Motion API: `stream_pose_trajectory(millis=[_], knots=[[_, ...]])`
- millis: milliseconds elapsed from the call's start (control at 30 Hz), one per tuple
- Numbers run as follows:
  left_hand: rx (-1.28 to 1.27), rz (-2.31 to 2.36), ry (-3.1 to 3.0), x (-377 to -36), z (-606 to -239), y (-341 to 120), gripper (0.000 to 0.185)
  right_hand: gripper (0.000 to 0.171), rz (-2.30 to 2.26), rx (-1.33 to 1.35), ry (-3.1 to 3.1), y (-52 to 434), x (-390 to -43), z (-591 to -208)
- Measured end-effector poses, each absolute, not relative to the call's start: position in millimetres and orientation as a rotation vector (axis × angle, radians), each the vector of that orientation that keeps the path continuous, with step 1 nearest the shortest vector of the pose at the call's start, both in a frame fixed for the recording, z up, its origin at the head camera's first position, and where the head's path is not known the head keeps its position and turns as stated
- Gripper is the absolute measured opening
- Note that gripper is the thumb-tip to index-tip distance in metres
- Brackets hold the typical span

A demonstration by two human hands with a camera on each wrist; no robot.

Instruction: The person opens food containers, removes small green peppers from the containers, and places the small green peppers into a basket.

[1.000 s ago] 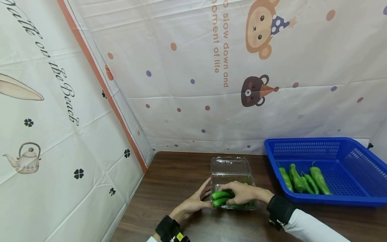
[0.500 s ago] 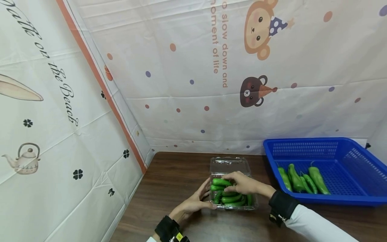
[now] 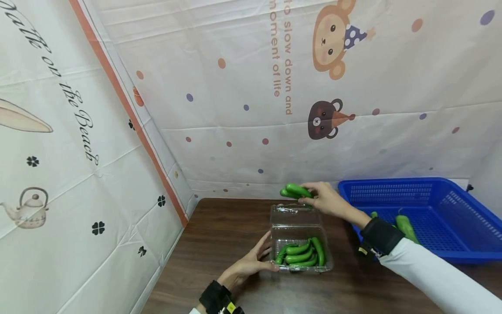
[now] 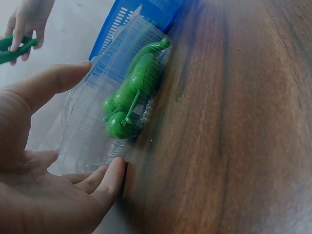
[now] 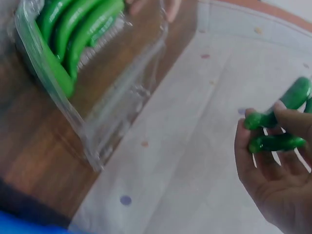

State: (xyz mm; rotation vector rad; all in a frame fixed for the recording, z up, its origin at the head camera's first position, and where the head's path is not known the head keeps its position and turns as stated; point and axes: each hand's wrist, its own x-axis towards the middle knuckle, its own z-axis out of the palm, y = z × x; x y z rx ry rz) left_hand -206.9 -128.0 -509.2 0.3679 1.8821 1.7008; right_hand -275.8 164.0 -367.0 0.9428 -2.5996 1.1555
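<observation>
The right hand point(image 3: 326, 199) pinches at least two slim, glossy green peppers point(image 3: 294, 190) between thumb and fingers, in the air by an open, clear plastic hinged box point(image 3: 303, 269) holding more. The left hand point(image 3: 249, 265), fingers spread, touches the box's left side. The peppers look light, firm, slightly slippery, best gripped mid-body; the thin box probably dents easily.

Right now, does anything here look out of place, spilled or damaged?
The backdrop looks odd: its lettering and brown bear are turned sideways. Otherwise nothing stands out; I see no spill or damage. Green peppers lie inside the clear container beside the left hand, and the right hand holds more peppers apart from it.
</observation>
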Motion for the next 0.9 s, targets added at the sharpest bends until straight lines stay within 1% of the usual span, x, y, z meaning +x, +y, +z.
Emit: stream_pose_trajectory(millis=[200, 433, 667, 900], knots=[[0.370, 1.689, 1.910, -208, -508, -127, 0.105, 0.034, 1.160, 0.802, -2.565, 184, -277, -342], [0.381, 1.681, 1.893, -209, -510, -127, 0.104, 0.049, 1.151, 0.680, -2.566, 215, -274, -324], [0.387, 1.727, 1.831, -205, -513, -128, 0.108, 0.055, 1.153, 0.544, -2.658, 255, -274, -314], [0.412, 1.739, 1.818, -206, -510, -129, 0.113, 0.059, 1.025, 0.370, -2.737, 297, -272, -311]])
